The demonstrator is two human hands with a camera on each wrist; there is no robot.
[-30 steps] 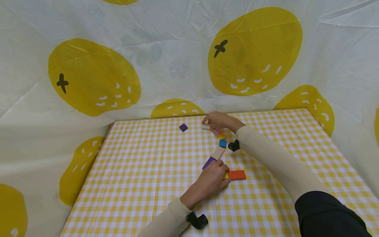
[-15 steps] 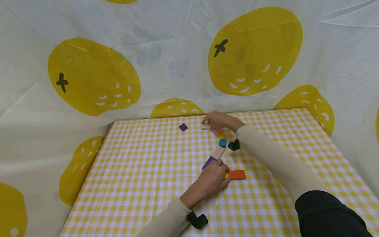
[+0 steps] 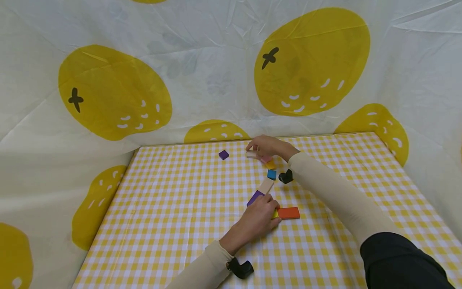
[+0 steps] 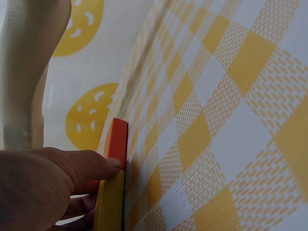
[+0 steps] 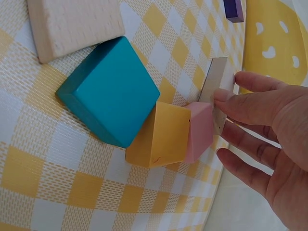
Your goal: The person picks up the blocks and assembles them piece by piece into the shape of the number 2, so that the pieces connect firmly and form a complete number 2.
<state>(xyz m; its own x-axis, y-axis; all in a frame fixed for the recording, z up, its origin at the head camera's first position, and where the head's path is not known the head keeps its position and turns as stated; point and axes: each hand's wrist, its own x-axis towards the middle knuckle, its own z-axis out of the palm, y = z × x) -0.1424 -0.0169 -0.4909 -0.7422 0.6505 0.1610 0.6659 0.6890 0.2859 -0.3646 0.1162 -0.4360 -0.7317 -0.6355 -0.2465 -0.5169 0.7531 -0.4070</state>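
A bent row of wooden blocks lies on the checked cloth. At its far end my right hand (image 3: 268,146) pinches a pale wooden block (image 5: 215,79) between thumb and fingers, beside a pink block (image 5: 201,130). An orange-yellow block (image 5: 166,134), then a blue block (image 5: 113,91), come nearer. Closer still are another pale block (image 3: 266,186) and a purple block (image 3: 254,197). My left hand (image 3: 257,216) grips a yellow block (image 4: 109,202), mostly hidden under it in the head view. The thumb lies where yellow meets a red-orange block (image 3: 288,213).
A separate small purple block (image 3: 223,155) sits left of the row's far end. The table (image 3: 162,208) wears a yellow and white checked cloth. Behind it hangs a white curtain (image 3: 213,72) with yellow fruit prints. Black wrist cameras sit near both sleeves.
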